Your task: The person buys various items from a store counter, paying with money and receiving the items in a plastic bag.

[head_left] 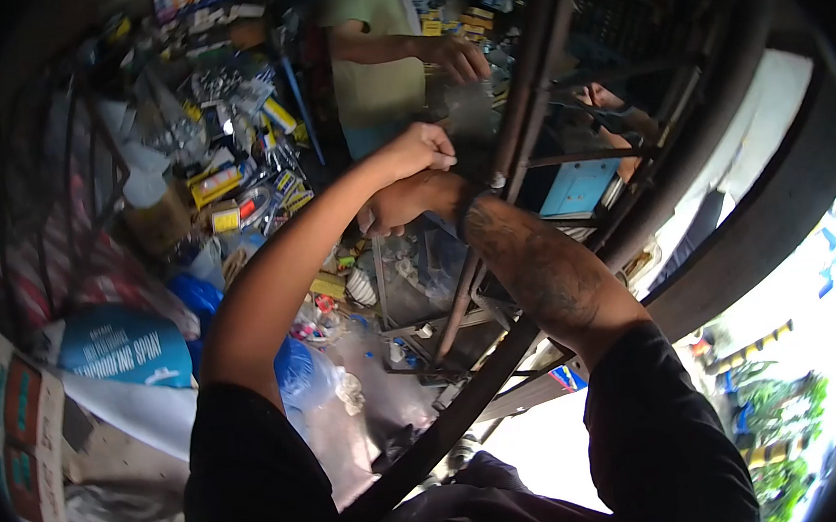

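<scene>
Both my arms reach forward to a rusty metal frame made of thin bars. My left hand is curled into a fist just left of one bar, and whether it holds anything is hidden. Just below it, touching or nearly touching, my right hand has its fingers curled. Its tattooed forearm passes behind a slanted bar. Nothing shows clearly in either hand.
A person in a green shirt stands beyond the frame, one hand near its bars. Packaged hardware is piled at the left, above a blue sack and a blue plastic bag. A blue panel shows through the frame.
</scene>
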{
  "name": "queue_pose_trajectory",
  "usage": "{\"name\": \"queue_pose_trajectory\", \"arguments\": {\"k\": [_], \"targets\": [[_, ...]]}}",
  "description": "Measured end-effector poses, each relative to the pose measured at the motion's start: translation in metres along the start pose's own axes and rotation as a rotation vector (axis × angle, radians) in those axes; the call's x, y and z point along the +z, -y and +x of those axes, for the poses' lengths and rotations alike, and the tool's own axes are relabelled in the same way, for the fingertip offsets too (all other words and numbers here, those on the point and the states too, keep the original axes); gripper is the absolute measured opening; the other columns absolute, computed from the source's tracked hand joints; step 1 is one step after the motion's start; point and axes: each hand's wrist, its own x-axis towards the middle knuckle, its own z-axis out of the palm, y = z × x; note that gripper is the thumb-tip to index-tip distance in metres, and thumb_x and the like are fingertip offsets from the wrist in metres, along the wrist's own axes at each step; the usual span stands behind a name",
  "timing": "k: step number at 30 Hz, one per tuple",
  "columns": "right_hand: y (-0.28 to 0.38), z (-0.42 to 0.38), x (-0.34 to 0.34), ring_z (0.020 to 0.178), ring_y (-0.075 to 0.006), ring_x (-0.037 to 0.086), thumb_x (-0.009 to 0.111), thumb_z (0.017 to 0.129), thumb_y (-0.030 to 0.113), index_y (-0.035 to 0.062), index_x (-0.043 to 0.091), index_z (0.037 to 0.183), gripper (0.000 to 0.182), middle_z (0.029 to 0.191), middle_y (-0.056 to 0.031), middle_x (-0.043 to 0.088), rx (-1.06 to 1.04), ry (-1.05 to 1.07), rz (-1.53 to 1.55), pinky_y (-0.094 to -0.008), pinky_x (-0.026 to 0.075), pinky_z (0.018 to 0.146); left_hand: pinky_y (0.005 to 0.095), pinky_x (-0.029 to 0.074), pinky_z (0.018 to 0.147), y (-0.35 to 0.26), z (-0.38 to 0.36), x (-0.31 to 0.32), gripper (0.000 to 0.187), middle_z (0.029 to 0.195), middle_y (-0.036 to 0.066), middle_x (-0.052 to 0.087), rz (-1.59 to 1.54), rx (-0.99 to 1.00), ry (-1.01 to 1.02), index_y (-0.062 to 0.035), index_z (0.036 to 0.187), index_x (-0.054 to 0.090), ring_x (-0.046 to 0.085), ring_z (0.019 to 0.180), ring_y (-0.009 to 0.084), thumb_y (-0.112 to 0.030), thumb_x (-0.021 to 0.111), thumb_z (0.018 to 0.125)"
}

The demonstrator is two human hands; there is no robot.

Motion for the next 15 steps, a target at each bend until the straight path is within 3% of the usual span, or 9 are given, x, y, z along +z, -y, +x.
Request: {"name": "queue_pose_trajectory", "arguments": {"k": [5, 6, 9, 13, 15], "targets": [[0.014, -0.022, -0.013, 0.068, -0.0147, 0.063, 0.063, 0.076, 0.025, 0.0120, 0.064, 0.086, 0.016, 0.069, 0.0007, 0.064, 0.064, -0.024, -0.034, -0.0324, 0.049, 0.065, 0.0231, 0.045, 0.066, -0.015, -0.002, -0.001, 0.010, 0.076, 0.007, 0.062, 0.037, -0.054, -0.012, -0.0011, 0.083, 0.054, 0.058, 0.072, 0.0124, -0.006, 0.062, 0.081], [0.012, -0.019, -0.012, 0.070, -0.0152, 0.063, 0.063, 0.074, 0.025, 0.0150, 0.066, 0.078, 0.011, 0.067, 0.0017, 0.065, 0.084, -0.062, -0.089, -0.0335, 0.048, 0.066, 0.0238, 0.045, 0.066, -0.025, -0.006, 0.001, 0.010, 0.076, 0.008, 0.062, 0.043, -0.064, -0.017, -0.0024, 0.085, 0.052, 0.058, 0.072, 0.0128, -0.008, 0.060, 0.083], [0.011, -0.027, -0.012, 0.071, -0.0150, 0.063, 0.064, 0.075, 0.027, 0.0164, 0.066, 0.082, 0.014, 0.070, 0.0020, 0.066, 0.094, -0.189, -0.066, -0.0322, 0.048, 0.067, 0.0247, 0.045, 0.064, -0.032, -0.004, 0.001, 0.011, 0.074, 0.009, 0.062, 0.054, -0.066, -0.059, -0.0013, 0.086, 0.050, 0.058, 0.069, 0.0134, -0.005, 0.060, 0.082], [0.009, -0.023, -0.017, 0.075, -0.0147, 0.062, 0.064, 0.076, 0.032, 0.0170, 0.065, 0.090, 0.020, 0.071, 0.0024, 0.066, 0.017, -0.159, 0.027, -0.0350, 0.047, 0.071, 0.0231, 0.041, 0.059, -0.040, -0.003, 0.000, 0.009, 0.073, 0.007, 0.060, 0.096, -0.016, -0.067, -0.0027, 0.087, 0.050, 0.056, 0.067, 0.0115, -0.004, 0.058, 0.084], [0.006, -0.027, -0.017, 0.076, -0.0148, 0.062, 0.063, 0.077, 0.031, 0.0141, 0.065, 0.085, 0.019, 0.071, 0.0014, 0.066, 0.017, -0.183, 0.025, -0.0359, 0.048, 0.071, 0.0229, 0.040, 0.057, -0.043, -0.002, -0.001, 0.009, 0.072, 0.006, 0.060, 0.108, -0.039, -0.059, -0.0030, 0.087, 0.050, 0.056, 0.067, 0.0107, -0.004, 0.058, 0.084]]}}
